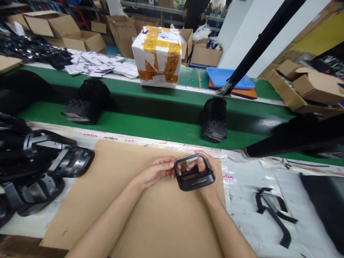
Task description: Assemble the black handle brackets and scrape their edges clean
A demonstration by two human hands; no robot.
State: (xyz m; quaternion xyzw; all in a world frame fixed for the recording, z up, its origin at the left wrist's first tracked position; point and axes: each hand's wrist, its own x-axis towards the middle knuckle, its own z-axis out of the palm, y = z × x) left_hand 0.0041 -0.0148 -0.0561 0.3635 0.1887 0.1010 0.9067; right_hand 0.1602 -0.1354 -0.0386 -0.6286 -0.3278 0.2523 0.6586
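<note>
A black plastic frame with an open middle and a slotted lower edge (pixel 197 180) is held above a cardboard sheet (pixel 166 222). Wrapped round its right side is my right hand (pixel 211 179), with fingertips showing through the opening. On the frame's left edge my left hand (pixel 158 171) closes its thumb and fingers. Several similar black parts (pixel 72 161) are piled at the left. Thin black strips (pixel 276 211) lie on the white surface at the right.
Beyond the cardboard runs a green belt (pixel 150 125) with black perforated housings (pixel 214 120) on it. Behind stand a taped white box (pixel 158 57), a blue tray (pixel 231 77) and white leaflets (pixel 92 62). A dark post (pixel 263 46) slants at the right.
</note>
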